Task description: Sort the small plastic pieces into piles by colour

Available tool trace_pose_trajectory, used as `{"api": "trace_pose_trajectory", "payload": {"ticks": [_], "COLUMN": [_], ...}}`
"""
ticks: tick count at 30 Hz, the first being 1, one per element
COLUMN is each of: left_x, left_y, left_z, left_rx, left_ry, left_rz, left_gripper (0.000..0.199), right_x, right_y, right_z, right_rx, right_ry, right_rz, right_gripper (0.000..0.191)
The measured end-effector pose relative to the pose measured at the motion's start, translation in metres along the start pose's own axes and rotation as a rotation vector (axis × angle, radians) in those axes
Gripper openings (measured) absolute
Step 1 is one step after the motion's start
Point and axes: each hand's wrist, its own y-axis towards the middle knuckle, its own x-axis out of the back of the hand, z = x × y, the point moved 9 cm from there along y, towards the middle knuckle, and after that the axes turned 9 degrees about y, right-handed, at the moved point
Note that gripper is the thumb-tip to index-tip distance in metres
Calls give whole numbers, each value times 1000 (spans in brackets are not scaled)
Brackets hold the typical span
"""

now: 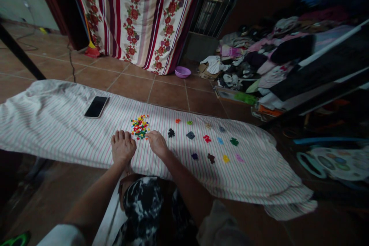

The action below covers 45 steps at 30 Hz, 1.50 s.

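Observation:
My left hand [123,147] lies flat on the striped cloth [253,177], fingers stretched out, just left of a mixed pile of tiny coloured pieces [140,127]. At the pile's lower right edge, the fingers of my right hand [158,144] are pinched together; whatever is between them is too small to make out. To the right lie small single-colour heaps, among them a black heap [171,133], a grey heap [190,135], a red heap [206,138], a dark green heap [234,141], a brown heap [211,158] and a yellow heap [226,158].
A phone [97,107] rests on the cloth at the left. Beyond are a floral curtain [144,19], a purple basin [182,72] and a broom [92,48] on the tiled floor. Piled clothes [259,54] fill the right side, above a pale plastic chair [337,163].

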Motion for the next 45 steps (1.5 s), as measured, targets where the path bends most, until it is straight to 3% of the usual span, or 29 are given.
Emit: {"api": "trace_pose_trajectory", "payload": {"ticks": [13, 22, 29, 35, 39, 45], "left_x": [1, 1, 2, -1, -1, -1], "left_y": [0, 0, 0, -1, -1, 0], "left_z": [0, 0, 0, 0, 1, 0], "left_rx": [2, -3, 4, 2, 0, 3], "left_ry": [26, 19, 17, 21, 20, 9], "left_rz": [-32, -31, -25, -5, -11, 5], "left_gripper": [29, 30, 32, 33, 34, 34], "right_x": [-7, 5, 50, 90, 95, 84], "right_y": [4, -2, -33, -72, -93, -108], "right_z": [0, -2, -35, -64, -77, -82], "right_rx": [-43, -18, -77, -123, -176, -175], "right_ry": [-19, 78, 211, 261, 256, 243], "right_rz": [83, -29, -198, -262, -252, -200], "right_gripper": [24, 26, 24, 23, 24, 21]}}
